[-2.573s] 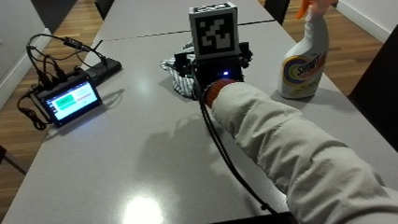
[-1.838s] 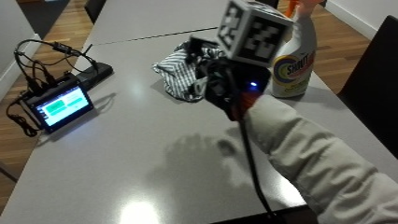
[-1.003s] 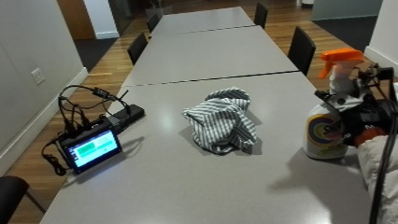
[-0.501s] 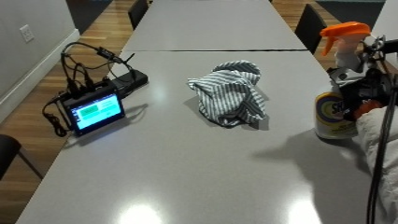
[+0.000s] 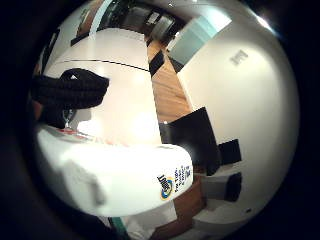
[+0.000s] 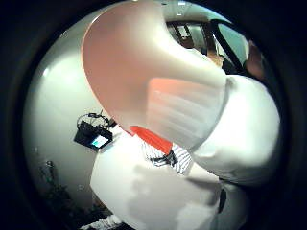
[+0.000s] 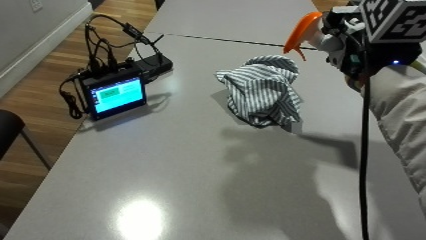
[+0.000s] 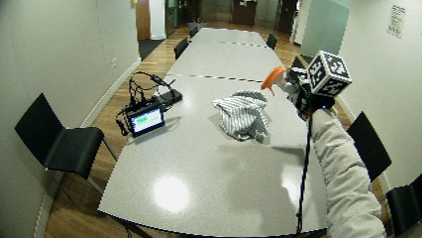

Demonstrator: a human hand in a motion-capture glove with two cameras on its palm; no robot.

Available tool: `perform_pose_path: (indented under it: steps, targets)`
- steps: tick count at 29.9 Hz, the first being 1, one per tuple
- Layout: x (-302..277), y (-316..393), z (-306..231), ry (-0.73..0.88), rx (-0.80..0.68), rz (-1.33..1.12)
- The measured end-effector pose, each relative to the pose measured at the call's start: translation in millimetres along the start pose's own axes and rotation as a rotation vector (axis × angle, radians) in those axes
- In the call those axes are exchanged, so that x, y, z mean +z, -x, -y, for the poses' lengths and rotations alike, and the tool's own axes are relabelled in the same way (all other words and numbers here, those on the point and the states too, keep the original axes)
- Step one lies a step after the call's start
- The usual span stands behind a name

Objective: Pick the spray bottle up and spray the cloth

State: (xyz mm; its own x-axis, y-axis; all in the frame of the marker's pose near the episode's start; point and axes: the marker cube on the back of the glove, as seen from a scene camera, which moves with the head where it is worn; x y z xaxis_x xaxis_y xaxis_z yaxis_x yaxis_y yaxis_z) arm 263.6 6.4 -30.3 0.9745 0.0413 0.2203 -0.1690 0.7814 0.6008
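Note:
My gloved right hand (image 7: 351,56) grips the spray bottle (image 7: 307,29) and holds it in the air above the table's right side. Its orange nozzle points toward the striped cloth (image 7: 262,92), which lies crumpled on the grey table (image 7: 166,170) just left of the hand. In the wide outside view the spray bottle (image 8: 273,78) hangs over the far edge of the cloth (image 8: 242,114). The bottle's white body (image 5: 115,175) fills the little finger side palm view, with a gloved finger (image 5: 70,90) curled round it. The thumb side palm view shows the bottle's head (image 6: 144,72) close up and the cloth (image 6: 168,155) beyond it.
A small screen device (image 7: 113,95) with a tangle of black cables (image 7: 113,35) sits at the table's left edge. Black chairs (image 8: 63,144) stand along both sides. A second table (image 8: 224,54) adjoins at the far end.
The bottle stood on the table with my hand around it; now it is lifted and tilted, nozzle toward the cloth. The outside camera has also shifted.

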Motion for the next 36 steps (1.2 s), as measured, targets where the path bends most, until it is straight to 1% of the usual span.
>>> perform_pose_path:
  steps: [5, 10, 26, 29, 31, 33, 36]
  targets:
    - [-12, 12, 7, 0.004, -0.055, -0.179]
    - [-12, 13, 15, 0.015, -0.093, -0.292]
    - [3, 11, 9, 0.081, -0.079, -0.314]
    - [9, 11, 7, 0.069, -0.046, -0.251]
    - [13, 11, 7, 0.054, -0.003, -0.151]
    - [18, 12, 7, 0.046, 0.053, 0.011]
    - [25, 20, 4, 0.051, 0.149, 0.345]
